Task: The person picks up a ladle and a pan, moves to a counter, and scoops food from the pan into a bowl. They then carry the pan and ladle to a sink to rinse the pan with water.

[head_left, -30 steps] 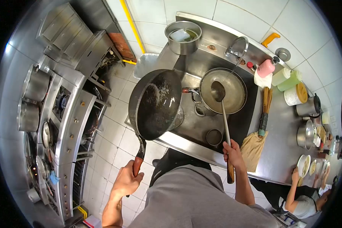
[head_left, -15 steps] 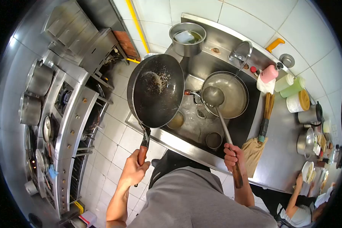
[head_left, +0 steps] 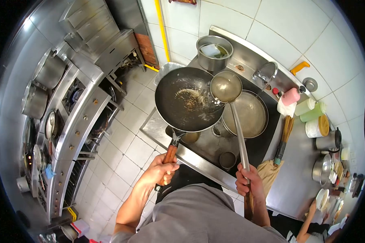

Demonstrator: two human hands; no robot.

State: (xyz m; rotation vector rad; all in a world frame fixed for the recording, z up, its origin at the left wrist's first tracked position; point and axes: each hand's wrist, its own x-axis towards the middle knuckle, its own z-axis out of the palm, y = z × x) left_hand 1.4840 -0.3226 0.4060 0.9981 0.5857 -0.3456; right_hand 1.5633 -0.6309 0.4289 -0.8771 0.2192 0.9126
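My left hand (head_left: 160, 172) is wrapped round the wooden handle of a dark wok (head_left: 182, 87), held over the left part of the sink. Pale bits lie on the wok's inner surface, with wet streaks towards its right side. My right hand (head_left: 249, 180) grips a long-handled ladle (head_left: 238, 133). The ladle's bowl is at the wok's right rim and looks full of cloudy water, with a splash beside it. Below it in the sink stands a wide round pan (head_left: 253, 113) of cloudy water, partly hidden by the ladle and wok.
A metal pot (head_left: 215, 65) stands on the sink's back left corner, near the tap (head_left: 267, 73). A bamboo brush (head_left: 284, 141), a cloth (head_left: 268, 174) and a pink bottle (head_left: 291, 97) are to the right. Stoves (head_left: 75, 133) line the left. Another person's arm (head_left: 310, 218) is at lower right.
The ladle has risen from the pan of water to the wok's right rim. The wok has moved right and down, nearer the pan. Wet streaks and a splash now show in it.
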